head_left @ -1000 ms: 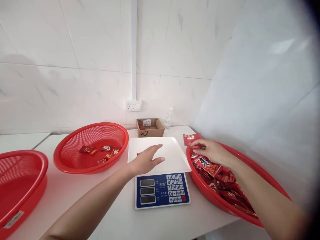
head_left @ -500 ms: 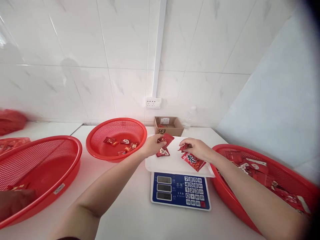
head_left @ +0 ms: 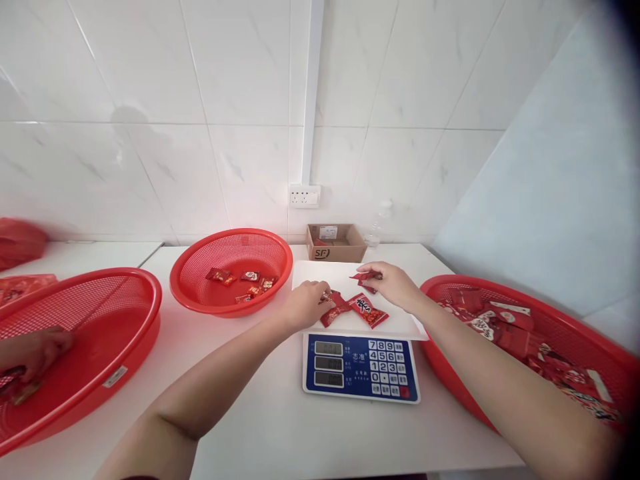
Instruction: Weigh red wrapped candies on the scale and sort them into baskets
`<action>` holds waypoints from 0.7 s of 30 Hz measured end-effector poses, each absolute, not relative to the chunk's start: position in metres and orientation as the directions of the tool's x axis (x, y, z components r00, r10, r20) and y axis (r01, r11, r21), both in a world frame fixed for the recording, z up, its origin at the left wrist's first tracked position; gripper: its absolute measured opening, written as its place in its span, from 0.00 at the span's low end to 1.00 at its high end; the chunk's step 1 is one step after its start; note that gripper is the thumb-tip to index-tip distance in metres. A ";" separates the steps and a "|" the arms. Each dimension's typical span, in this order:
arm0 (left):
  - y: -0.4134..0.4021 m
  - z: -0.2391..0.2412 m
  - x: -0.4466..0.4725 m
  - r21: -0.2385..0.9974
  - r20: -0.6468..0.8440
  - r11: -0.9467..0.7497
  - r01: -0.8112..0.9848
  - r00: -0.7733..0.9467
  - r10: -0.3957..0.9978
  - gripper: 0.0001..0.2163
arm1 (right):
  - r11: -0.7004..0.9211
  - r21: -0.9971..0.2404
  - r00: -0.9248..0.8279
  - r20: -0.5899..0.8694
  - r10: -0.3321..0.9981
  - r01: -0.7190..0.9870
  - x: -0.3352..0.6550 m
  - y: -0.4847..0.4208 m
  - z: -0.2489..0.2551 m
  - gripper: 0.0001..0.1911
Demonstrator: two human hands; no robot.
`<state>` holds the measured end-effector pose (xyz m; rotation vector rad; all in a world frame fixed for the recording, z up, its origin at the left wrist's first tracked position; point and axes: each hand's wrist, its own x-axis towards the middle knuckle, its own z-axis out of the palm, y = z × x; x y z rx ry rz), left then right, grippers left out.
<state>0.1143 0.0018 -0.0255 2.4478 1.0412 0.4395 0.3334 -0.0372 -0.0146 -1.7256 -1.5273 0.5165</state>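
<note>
A blue-faced digital scale (head_left: 361,367) with a white weighing tray (head_left: 400,323) stands in front of me on the white table. Red snack packets (head_left: 369,310) lie on the tray. My left hand (head_left: 304,303) rests on the tray, fingers curled on a small red packet (head_left: 331,313). My right hand (head_left: 393,283) hovers over the tray's far side, pinching another red packet (head_left: 364,277). To the right, a large red basket (head_left: 560,313) holds several red packets.
A smaller red mesh basket (head_left: 231,267) with a few packets sits at the back left. Another big red basket (head_left: 75,347) lies at the far left, where another person's hand (head_left: 30,353) reaches in. A cardboard box (head_left: 336,243) and a clear bottle (head_left: 373,233) stand by the wall.
My right hand came from the right basket to the tray with packets. My left hand lowered onto a packet on the tray. The view swung left, showing a hand in the far-left basket.
</note>
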 end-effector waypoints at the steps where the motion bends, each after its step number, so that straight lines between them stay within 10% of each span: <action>1: 0.002 -0.026 0.116 0.485 0.147 -0.641 0.595 0.667 0.730 0.08 | 0.036 -0.704 0.170 0.220 0.961 0.709 0.331 -0.037 -0.016 0.13; 13: 0.008 -0.030 0.114 0.327 0.239 -0.812 0.483 0.790 0.565 0.13 | -0.005 -0.493 0.168 0.287 0.943 0.870 0.331 -0.040 -0.008 0.19; 21: 0.003 -0.018 0.103 0.371 0.398 -0.813 0.448 0.715 0.575 0.14 | -0.040 -0.752 0.223 0.144 0.964 0.658 0.326 -0.049 -0.011 0.20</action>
